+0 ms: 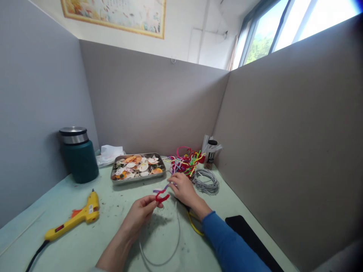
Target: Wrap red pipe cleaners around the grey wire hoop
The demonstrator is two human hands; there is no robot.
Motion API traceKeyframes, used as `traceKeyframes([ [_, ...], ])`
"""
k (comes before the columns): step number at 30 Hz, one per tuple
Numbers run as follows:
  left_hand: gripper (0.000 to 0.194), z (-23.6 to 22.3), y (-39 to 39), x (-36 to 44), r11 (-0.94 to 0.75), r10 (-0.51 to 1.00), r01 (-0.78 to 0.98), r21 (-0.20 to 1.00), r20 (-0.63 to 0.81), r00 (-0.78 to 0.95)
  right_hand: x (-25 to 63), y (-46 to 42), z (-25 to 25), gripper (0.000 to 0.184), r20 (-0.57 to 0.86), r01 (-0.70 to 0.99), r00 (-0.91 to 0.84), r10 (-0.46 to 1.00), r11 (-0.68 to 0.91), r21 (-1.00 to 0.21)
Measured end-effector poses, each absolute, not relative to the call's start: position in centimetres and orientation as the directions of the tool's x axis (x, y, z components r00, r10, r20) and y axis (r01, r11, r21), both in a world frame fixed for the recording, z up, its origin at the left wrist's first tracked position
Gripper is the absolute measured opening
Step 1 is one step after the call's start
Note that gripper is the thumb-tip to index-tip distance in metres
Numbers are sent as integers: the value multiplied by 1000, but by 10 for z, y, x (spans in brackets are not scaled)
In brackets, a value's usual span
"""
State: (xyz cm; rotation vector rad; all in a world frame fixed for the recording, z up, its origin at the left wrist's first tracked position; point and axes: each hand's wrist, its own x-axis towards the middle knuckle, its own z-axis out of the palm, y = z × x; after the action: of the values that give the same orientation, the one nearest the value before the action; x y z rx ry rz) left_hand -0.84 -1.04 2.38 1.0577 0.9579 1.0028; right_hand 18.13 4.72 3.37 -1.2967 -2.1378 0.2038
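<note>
My left hand (141, 211) pinches a red pipe cleaner (159, 198) bent into an open curve. Thumb and fingertips of my right hand (183, 189) close on a thin purple pipe cleaner (166, 187), which meets the red one between the hands; how they join is too small to tell. Below the hands, a pale grey wire (179, 238) curves in a wide loop over the table. A yellow-handled tool (195, 226) lies partly hidden under my right forearm. Just beyond my right hand is a heap of coloured pipe cleaners (187, 160), with a coil of grey wire (206, 182) beside it.
At the back stands a metal tray (138, 181) of shells. A yellow glue gun (82, 218) lies left, near a dark green thermos (81, 158) and white tissues (112, 152). A black-lidded jar (210, 155) is back right, a black flat object (249, 241) front right. Grey partitions (155, 102) enclose the table.
</note>
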Motion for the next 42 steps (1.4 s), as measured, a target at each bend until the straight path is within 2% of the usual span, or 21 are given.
traceKeyframes([
  [2,39,23,-12,-8,181,947,-164,970,-127,296,174,33,28,22,356,502,-429,830,547,-669],
  [4,38,23,-13,-7,180,943,-155,971,-125,309,165,23,21,24,282,261,-489,826,447,-856],
  [7,39,24,-13,-7,172,948,-140,975,-126,292,156,14,15,30,199,55,-473,858,254,-966],
  [9,39,23,-12,-7,167,954,-121,979,-129,270,155,10,13,30,165,-2,-467,869,186,-983],
  [14,40,20,-10,-7,180,959,-111,977,-149,241,159,8,14,36,178,-107,-508,843,143,-984],
  [20,38,17,-8,-8,219,953,-171,961,-172,249,162,9,14,30,210,-180,-513,832,135,-974],
  [29,42,11,-7,-5,232,956,-175,957,-191,221,158,19,-5,16,313,-122,-437,843,289,-949],
  [38,39,9,-8,-4,222,952,-97,970,-194,237,159,12,11,10,379,-23,-410,830,406,-914],
  [42,38,10,-9,-4,231,940,-98,968,-196,280,162,13,9,18,319,-19,-445,837,348,-937],
])
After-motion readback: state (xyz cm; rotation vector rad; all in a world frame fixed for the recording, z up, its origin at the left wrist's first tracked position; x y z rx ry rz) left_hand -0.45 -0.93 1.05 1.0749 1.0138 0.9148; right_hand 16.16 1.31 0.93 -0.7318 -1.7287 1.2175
